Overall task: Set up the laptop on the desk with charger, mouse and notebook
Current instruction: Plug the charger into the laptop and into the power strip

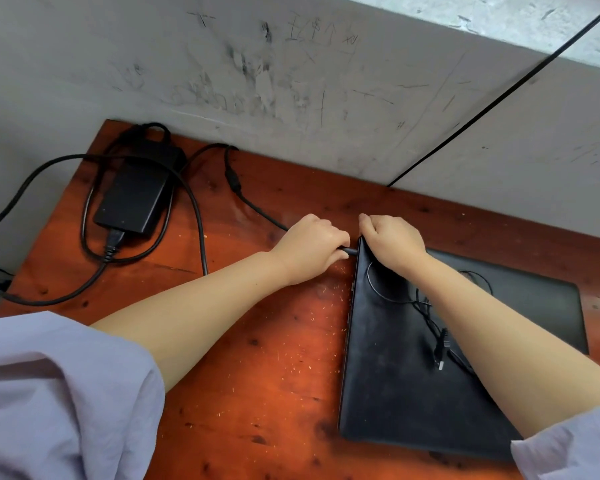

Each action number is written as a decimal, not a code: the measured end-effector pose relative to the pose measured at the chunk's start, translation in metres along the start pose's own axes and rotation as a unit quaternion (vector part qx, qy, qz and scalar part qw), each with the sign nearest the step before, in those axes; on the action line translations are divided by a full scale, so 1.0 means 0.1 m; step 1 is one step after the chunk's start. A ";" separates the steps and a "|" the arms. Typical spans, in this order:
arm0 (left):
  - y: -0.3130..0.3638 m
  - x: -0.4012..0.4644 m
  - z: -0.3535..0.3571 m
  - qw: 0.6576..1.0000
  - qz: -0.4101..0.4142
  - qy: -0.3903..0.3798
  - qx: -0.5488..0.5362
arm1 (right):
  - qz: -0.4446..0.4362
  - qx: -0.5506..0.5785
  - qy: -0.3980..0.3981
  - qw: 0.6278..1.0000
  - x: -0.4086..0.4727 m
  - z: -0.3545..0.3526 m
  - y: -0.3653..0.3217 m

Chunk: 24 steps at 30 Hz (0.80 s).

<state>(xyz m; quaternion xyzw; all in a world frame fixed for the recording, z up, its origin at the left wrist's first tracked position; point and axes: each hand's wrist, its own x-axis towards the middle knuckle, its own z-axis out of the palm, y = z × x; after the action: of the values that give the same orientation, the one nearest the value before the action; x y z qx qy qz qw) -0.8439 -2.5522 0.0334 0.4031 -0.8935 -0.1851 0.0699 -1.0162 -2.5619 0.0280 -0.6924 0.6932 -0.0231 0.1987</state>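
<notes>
A closed black laptop (395, 375) lies on the reddish wooden desk (257, 358) at the right. My left hand (309, 249) is closed around the charger plug (349, 251), whose tip touches the laptop's far left corner. My right hand (390, 242) grips that same corner of the laptop from above. The black charger brick (136, 199) rests at the desk's far left, its cable (253, 206) running to my left hand. A thin black USB cable (433, 334) lies loose on the laptop lid, partly under my right forearm. No mouse or notebook shows.
A scuffed grey wall (291, 81) stands right behind the desk. A power cord (32, 271) loops off the desk's left edge. Another black cable (499, 95) runs diagonally up the wall at the right. Bare wood lies between brick and laptop.
</notes>
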 end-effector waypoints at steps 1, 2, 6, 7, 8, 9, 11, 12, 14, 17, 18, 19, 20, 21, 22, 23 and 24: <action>-0.01 -0.01 0.03 1.000 0.002 -0.004 0.016 | -0.003 0.004 -0.016 1.000 0.00 0.01 0.01; -0.02 -0.01 0.06 1.000 0.002 -0.007 0.024 | -0.009 0.008 -0.031 0.999 0.00 0.03 0.03; -0.04 -0.07 0.22 0.999 -0.007 -0.009 0.035 | -0.048 0.046 -0.075 0.995 -0.05 0.07 0.09; -0.05 -0.08 0.25 0.999 -0.010 -0.011 0.035 | -0.061 0.051 -0.083 0.993 -0.06 0.08 0.09; -0.05 -0.08 0.27 0.999 -0.014 -0.010 0.034 | -0.074 0.054 -0.086 0.992 -0.07 0.09 0.10; -0.06 -0.09 0.29 0.999 -0.018 -0.009 0.030 | -0.086 0.058 -0.081 0.991 -0.07 0.10 0.11; -0.06 -0.08 0.30 0.999 -0.021 -0.009 0.026 | -0.101 0.070 -0.062 0.990 -0.06 0.11 0.14; -0.07 -0.08 0.31 0.999 -0.021 -0.009 0.026 | -0.104 0.076 -0.056 0.990 -0.05 0.11 0.16; -0.08 -0.07 0.33 0.999 -0.023 -0.010 0.027 | -0.109 0.089 -0.053 0.989 -0.05 0.11 0.17; -0.09 -0.07 0.33 0.999 -0.036 -0.015 0.013 | -0.114 0.103 -0.045 0.987 -0.08 0.10 0.20; -0.08 -0.07 0.32 0.999 -0.046 -0.022 0.006 | -0.112 0.100 -0.045 0.988 -0.10 0.09 0.20; -0.07 -0.07 0.30 0.998 -0.057 -0.032 0.000 | -0.109 0.094 -0.047 0.989 -0.12 0.08 0.20; -0.05 -0.06 0.27 0.997 -0.069 -0.044 -0.002 | -0.103 0.085 -0.051 0.990 -0.14 0.06 0.19; -0.03 -0.07 0.24 0.995 -0.080 -0.057 -0.002 | -0.096 0.076 -0.057 0.991 -0.17 0.05 0.18; 0.00 -0.10 0.19 0.994 -0.089 -0.068 0.001 | -0.087 0.065 -0.063 0.992 -0.20 0.03 0.16; 0.02 -0.14 0.15 0.993 -0.097 -0.074 0.004 | -0.077 0.052 -0.067 0.993 -0.25 0.01 0.13; 0.05 -0.20 0.11 0.992 -0.103 -0.074 0.006 | -0.067 0.039 -0.067 0.995 -0.29 -0.02 0.11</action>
<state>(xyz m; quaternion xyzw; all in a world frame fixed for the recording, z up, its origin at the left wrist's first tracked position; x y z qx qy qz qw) -0.8371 -2.5312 0.0255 0.4788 -0.8510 -0.2151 -0.0184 -1.0280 -2.5339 0.0334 -0.7288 0.6292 -0.0163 0.2696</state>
